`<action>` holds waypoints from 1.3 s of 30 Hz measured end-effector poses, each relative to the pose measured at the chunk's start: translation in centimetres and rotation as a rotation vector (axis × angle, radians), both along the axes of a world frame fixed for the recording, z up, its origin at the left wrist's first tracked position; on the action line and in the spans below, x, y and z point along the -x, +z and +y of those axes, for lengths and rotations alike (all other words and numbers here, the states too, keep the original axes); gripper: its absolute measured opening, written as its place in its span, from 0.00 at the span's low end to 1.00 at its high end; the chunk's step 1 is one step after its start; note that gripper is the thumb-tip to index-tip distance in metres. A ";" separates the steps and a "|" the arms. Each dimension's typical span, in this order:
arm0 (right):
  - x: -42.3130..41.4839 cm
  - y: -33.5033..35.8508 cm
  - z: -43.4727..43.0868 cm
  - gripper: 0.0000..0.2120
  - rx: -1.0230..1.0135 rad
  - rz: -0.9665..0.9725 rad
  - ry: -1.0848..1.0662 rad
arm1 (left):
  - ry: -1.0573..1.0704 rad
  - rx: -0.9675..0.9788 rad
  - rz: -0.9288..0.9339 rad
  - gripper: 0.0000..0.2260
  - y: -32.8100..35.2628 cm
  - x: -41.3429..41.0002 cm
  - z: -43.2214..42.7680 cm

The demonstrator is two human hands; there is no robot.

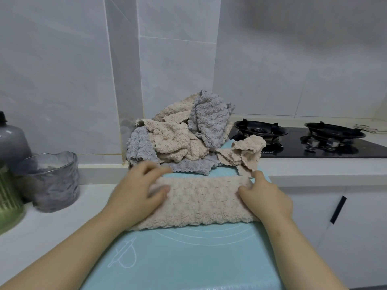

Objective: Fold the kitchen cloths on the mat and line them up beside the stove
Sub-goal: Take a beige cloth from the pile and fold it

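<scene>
Head view: the beige cloth (199, 203) lies with its long axis left-to-right across the mat (188, 258), the left hand (134, 193) holding its left end in a pinching grip, the right hand (266, 197) likewise pinching its right end.

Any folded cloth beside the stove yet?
No, the only folded beige cloth lies on the mat; the others sit in a crumpled pile beside the stove.
</scene>
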State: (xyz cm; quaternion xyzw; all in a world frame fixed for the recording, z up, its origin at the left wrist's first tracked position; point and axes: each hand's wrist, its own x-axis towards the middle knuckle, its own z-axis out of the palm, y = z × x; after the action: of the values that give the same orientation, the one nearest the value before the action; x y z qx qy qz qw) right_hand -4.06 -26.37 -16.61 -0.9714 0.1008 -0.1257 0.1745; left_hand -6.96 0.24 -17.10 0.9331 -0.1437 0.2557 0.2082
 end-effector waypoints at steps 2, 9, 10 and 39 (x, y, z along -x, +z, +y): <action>0.2 0.1 0.1 0.20 -0.016 0.040 0.002 | -0.146 -0.138 0.259 0.31 -0.3 0.1 -0.7; 0.8 0.0 0.5 0.16 -0.026 -0.070 0.024 | -0.057 -0.492 0.493 0.24 -0.7 -0.3 -1.6; 0.9 -0.1 0.6 0.17 -0.007 -0.117 0.023 | -0.055 -0.480 0.481 0.21 -0.7 -0.3 -1.7; 0.9 0.6 9.0 0.12 -0.551 -0.018 0.320 | 0.093 0.567 0.367 0.09 0.5 -1.3 2.0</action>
State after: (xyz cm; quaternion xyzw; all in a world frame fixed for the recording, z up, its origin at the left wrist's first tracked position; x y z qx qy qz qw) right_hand -4.93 -17.41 -16.00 -0.8900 -0.0246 -0.0735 0.4494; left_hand -5.61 2.27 -16.62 0.8741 0.0156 0.1222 0.4698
